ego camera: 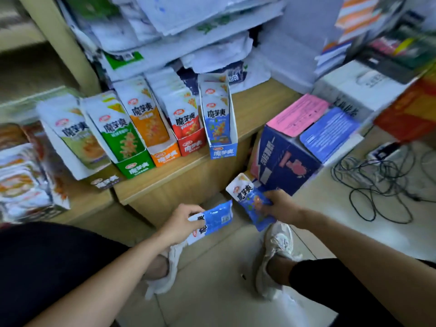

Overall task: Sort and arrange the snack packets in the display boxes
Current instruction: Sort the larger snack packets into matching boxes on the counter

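The left hand (180, 223) is gripping a blue packet (218, 218) by one end. The right hand (282, 205) is holding a second blue packet (250, 198), tilted, with its white top pointing up and to the left. The two packets are hanging near each other but apart, above the tiled floor (212, 279). Behind them, a row of display boxes (165, 154) is standing on a wooden shelf (179, 182) – pale green, green, orange, red – and the blue box (223, 151) is ending the row on the right, with packets inside it. A dark blue carton (285, 161) is sitting to the right of the shelf.

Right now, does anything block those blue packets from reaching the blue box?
Nothing visible: open air lies between the left packet, the right packet and the blue box at the shelf edge.
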